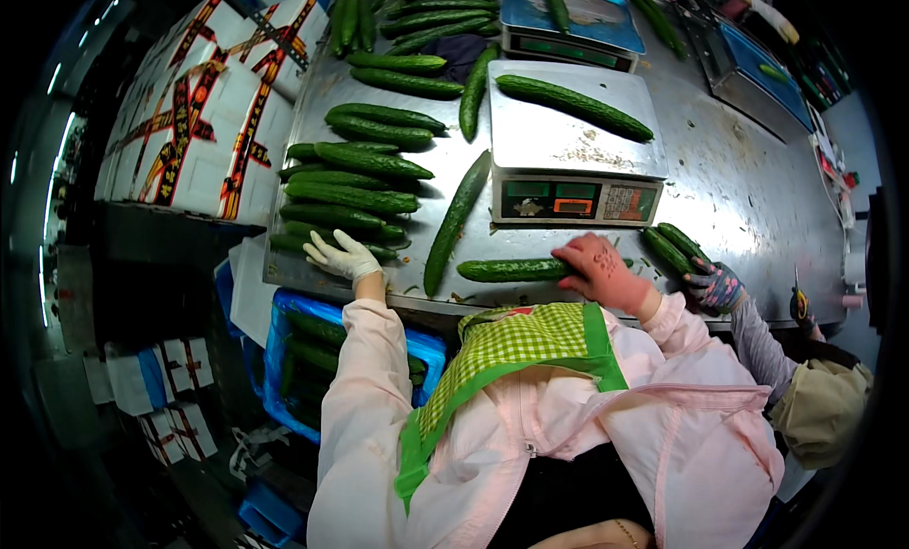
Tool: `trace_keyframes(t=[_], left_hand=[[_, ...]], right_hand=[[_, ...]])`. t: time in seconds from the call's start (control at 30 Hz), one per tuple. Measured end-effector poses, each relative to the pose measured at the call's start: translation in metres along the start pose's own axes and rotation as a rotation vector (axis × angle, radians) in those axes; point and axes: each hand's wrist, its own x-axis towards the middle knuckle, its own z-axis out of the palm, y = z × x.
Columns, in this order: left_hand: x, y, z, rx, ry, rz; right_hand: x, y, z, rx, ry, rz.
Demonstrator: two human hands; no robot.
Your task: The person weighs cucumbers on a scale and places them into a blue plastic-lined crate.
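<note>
In a white glove, my left hand (341, 256) lies with its fingers spread at the near end of a row of cucumbers, touching the nearest cucumber (295, 241). My right hand (606, 270), gloved in pinkish red, has its fingers closed over the right part of a cucumber (507, 270) lying crosswise along the table's near side. Between my hands, a long cucumber (457, 222) rests at a slant. Beyond my right hand stands a weighing scale (578, 203), with another cucumber (573, 106) lying on its metal pan.
A co-worker's patterned glove (717, 286) holds cucumbers at the right. More cucumbers (440, 8) and a second scale (568, 47) sit farther back on the metal table (739, 189). A blue-lined crate (284, 360) of cucumbers stands below the left edge, near stacked white boxes (204, 114).
</note>
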Motion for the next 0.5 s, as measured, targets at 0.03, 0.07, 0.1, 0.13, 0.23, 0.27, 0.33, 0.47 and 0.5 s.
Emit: trace_keyframes(t=[0.03,0.07,0.1,0.13,0.23,0.27,0.33,0.47,0.5], left_hand=[[-0.001,0.003,-0.004,0.049,0.001,-0.007],[-0.004,0.008,-0.010,0.071,0.001,0.028],[-0.006,0.016,-0.013,0.092,0.002,0.065],[-0.008,0.020,-0.014,0.051,0.009,0.148],[-0.002,0.060,-0.015,0.013,-0.018,0.349],[0.008,0.072,-0.012,-0.043,-0.054,0.409],[0.034,0.094,-0.001,-0.222,-0.217,0.505],[0.072,0.122,0.041,-0.132,-0.503,0.631],[0.081,0.134,0.048,-0.104,-0.559,0.662]], right_hand=[[-0.009,0.005,0.012,0.000,-0.023,0.034],[-0.017,0.009,0.020,0.001,-0.048,0.068],[-0.022,0.013,0.026,-0.015,-0.059,0.103],[-0.027,0.016,0.029,-0.031,-0.071,0.138],[-0.035,0.026,0.042,-0.069,-0.059,0.210],[-0.035,0.026,0.043,-0.086,-0.065,0.226],[-0.036,0.025,0.050,-0.133,-0.076,0.260],[-0.026,0.018,0.044,-0.162,-0.064,0.268],[-0.025,0.020,0.045,-0.143,-0.033,0.265]])
